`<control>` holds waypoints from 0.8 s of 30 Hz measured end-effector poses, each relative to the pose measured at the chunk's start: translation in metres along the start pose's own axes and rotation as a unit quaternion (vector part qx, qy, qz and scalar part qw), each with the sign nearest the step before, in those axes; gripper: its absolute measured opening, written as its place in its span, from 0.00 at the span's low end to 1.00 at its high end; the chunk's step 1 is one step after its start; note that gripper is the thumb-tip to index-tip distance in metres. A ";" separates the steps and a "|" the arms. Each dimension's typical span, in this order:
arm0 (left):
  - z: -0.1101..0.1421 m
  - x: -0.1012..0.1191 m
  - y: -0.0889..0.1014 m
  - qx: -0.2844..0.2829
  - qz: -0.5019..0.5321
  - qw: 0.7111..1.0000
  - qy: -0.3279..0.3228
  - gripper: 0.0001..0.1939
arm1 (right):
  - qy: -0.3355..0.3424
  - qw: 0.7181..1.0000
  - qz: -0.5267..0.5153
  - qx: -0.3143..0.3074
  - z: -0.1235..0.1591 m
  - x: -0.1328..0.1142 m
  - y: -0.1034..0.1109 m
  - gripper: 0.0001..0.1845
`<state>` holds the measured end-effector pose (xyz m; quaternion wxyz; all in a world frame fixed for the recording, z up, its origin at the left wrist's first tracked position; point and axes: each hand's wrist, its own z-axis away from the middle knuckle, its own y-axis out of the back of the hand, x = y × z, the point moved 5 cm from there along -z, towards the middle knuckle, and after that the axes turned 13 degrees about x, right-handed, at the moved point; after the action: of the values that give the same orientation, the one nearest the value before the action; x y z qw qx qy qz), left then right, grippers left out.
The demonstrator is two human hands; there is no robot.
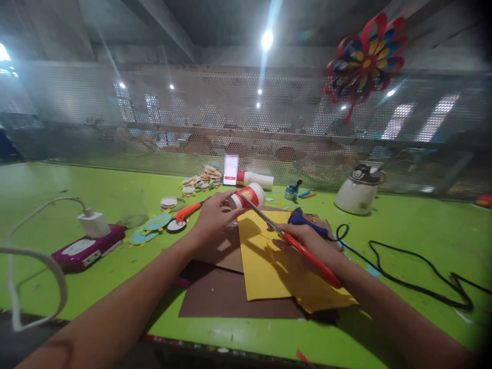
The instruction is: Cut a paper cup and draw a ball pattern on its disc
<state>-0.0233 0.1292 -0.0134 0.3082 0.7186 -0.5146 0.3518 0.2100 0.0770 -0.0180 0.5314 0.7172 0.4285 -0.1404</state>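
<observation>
My left hand (216, 215) is closed round a red and white paper cup (254, 195), tilted on its side with its white end to the right. In my right hand (300, 238) is a pair of scissors (307, 256) with red handles. Their blades reach up and left to the cup's side; whether they cut into it I cannot tell. Below both hands lies yellow paper (257, 277) on top of dark brown sheets (207, 300). A blue glue gun (307, 221) with a black cord rests just beyond my right hand.
Left are a purple power strip (92, 251) with a white plug, blue-green paper discs (157, 222) and an orange-handled tool (188, 211). At the back stand a phone (231, 170), stacked cups (261, 180), a blue ink bottle (291, 192) and a white kettle (357, 192).
</observation>
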 end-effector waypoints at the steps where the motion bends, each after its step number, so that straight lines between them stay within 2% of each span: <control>1: 0.000 0.000 -0.001 -0.003 0.013 1.000 0.009 0.29 | 0.000 1.000 0.006 -0.004 0.001 -0.003 0.000 0.10; 8: 0.003 0.010 -0.001 -0.042 0.122 0.986 0.105 0.26 | -0.044 0.999 -0.002 -0.031 0.004 -0.024 -0.004 0.13; 13: 0.006 0.006 0.001 -0.046 0.154 0.971 0.176 0.23 | -0.057 0.997 -0.017 -0.052 0.004 -0.026 -0.004 0.10; 18: 0.005 0.004 0.000 -0.018 0.160 0.971 0.178 0.20 | -0.052 0.995 -0.005 -0.082 0.005 -0.017 -0.005 0.07; 24: 0.008 0.003 -0.003 -0.021 0.177 0.965 0.191 0.19 | -0.026 0.998 0.033 -0.036 0.005 -0.001 0.001 0.14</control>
<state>-0.0183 0.1222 -0.0159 0.3488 0.5291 -0.5722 0.5206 0.2115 0.0715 -0.0185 0.5722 0.7075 0.3954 -0.1253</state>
